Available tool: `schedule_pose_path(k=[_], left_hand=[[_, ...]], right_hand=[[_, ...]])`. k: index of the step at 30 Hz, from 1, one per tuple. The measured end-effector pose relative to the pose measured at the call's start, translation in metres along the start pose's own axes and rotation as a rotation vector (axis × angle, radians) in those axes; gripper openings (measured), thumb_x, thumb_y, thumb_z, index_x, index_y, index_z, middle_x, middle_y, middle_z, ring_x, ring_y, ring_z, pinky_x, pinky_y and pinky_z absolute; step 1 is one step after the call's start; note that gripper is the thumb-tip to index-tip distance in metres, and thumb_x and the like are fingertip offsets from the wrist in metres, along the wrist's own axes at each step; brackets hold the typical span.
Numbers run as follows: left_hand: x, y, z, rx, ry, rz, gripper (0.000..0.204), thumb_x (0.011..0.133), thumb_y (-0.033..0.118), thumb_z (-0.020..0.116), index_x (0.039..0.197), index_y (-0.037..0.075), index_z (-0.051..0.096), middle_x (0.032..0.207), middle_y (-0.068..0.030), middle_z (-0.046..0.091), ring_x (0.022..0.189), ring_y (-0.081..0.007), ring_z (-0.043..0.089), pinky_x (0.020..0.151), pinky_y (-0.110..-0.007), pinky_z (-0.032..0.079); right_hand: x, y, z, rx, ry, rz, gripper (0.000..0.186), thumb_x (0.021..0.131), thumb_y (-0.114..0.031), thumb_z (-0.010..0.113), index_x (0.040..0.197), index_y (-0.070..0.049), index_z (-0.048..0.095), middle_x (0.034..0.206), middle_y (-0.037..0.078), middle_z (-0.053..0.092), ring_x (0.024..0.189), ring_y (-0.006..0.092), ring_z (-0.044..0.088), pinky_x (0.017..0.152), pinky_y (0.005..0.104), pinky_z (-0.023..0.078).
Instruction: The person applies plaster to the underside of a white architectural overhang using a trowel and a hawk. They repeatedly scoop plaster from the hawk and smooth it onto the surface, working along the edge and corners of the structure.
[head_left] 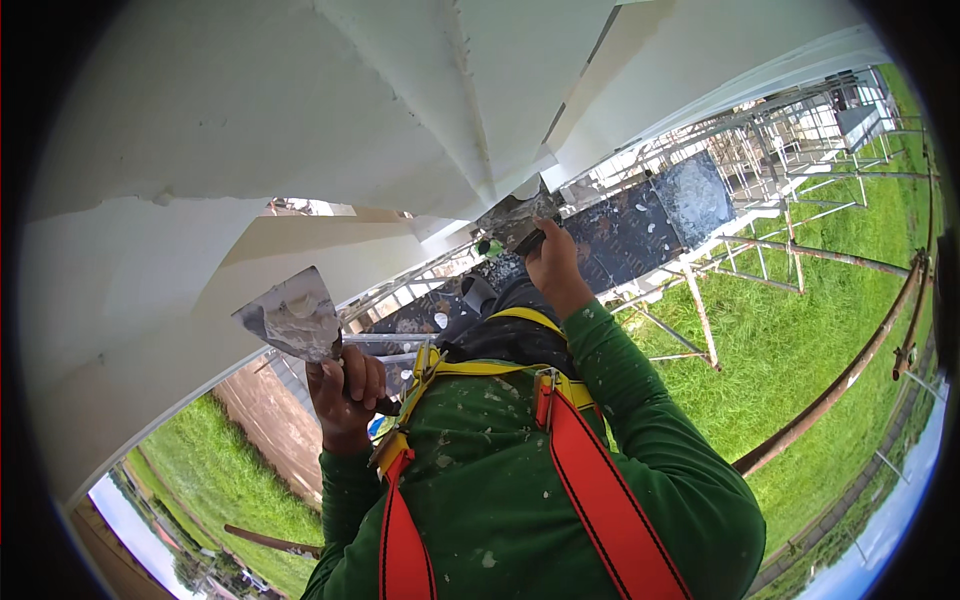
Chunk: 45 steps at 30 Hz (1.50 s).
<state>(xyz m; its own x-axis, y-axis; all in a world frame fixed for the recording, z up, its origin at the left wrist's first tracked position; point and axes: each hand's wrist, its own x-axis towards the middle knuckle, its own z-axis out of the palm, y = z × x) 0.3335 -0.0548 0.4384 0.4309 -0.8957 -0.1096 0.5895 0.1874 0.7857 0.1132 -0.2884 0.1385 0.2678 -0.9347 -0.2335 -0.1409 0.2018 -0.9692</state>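
Observation:
My left hand is closed round the dark handle of a wide putty knife, its flat metal blade tilted up and smeared with pale filler. In my right hand is a second putty knife, whose filler-smeared blade lies at the lower edge of the white wall panel. Whether that blade touches the panel I cannot tell. A ridged seam runs down the panel toward the right-hand blade. Both forearms wear green sleeves spattered with white.
Below me lies a dark, spattered scaffold platform. Metal scaffold tubes and a rusty curved pipe stand to the right over grass. Red and yellow harness straps cross my body. More white panel surface hangs at left.

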Motion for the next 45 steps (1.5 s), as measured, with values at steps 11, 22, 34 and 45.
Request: schedule_pose_path(k=[11, 22, 34, 45], left_hand=[[-0.014, -0.001, -0.015, 0.04, 0.074, -0.014, 0.03, 0.106, 0.027, 0.046, 0.128, 0.007, 0.049, 0.06, -0.0004, 0.039, 0.045, -0.013, 0.041, 0.049, -0.031, 0.043], [-0.019, -0.005, -0.04, 0.029, 0.074, 0.036, 0.024, 0.106, 0.025, 0.044, 0.123, 0.009, 0.053, 0.06, -0.0005, 0.039, 0.045, -0.0127, 0.04, 0.05, -0.03, 0.042], [-0.017, -0.004, -0.053, 0.031, 0.057, 0.028, 0.024, 0.106, 0.022, 0.043, 0.124, 0.009, 0.052, 0.061, -0.0003, 0.039, 0.045, -0.0123, 0.04, 0.051, -0.03, 0.042], [-0.013, -0.001, -0.051, 0.047, 0.013, -0.016, 0.03, 0.106, 0.025, 0.045, 0.129, 0.007, 0.05, 0.059, 0.0004, 0.038, 0.043, -0.0121, 0.039, 0.048, -0.029, 0.042]], right_hand=[[0.022, -0.119, 0.04, 0.824, 0.084, 0.606, 0.021, 0.084, -0.015, 0.066, 0.101, -0.007, 0.057, 0.098, 0.006, 0.062, 0.088, 0.0217, 0.06, 0.079, 0.0405, 0.046], [0.009, -0.218, 0.026, 0.834, 0.034, 0.472, 0.02, 0.087, -0.014, 0.063, 0.105, -0.01, 0.058, 0.103, 0.004, 0.062, 0.1, 0.0205, 0.058, 0.093, 0.0434, 0.043], [-0.03, -0.378, 0.008, 0.672, -0.12, 0.204, 0.018, 0.088, -0.024, 0.072, 0.099, -0.015, 0.062, 0.099, 0.002, 0.065, 0.099, 0.0169, 0.059, 0.095, 0.0395, 0.045], [-0.048, -0.239, -0.014, 0.999, 0.087, 0.305, 0.027, 0.092, -0.01, 0.053, 0.115, 0.003, 0.055, 0.11, 0.014, 0.065, 0.102, 0.0281, 0.066, 0.09, 0.0413, 0.053]])
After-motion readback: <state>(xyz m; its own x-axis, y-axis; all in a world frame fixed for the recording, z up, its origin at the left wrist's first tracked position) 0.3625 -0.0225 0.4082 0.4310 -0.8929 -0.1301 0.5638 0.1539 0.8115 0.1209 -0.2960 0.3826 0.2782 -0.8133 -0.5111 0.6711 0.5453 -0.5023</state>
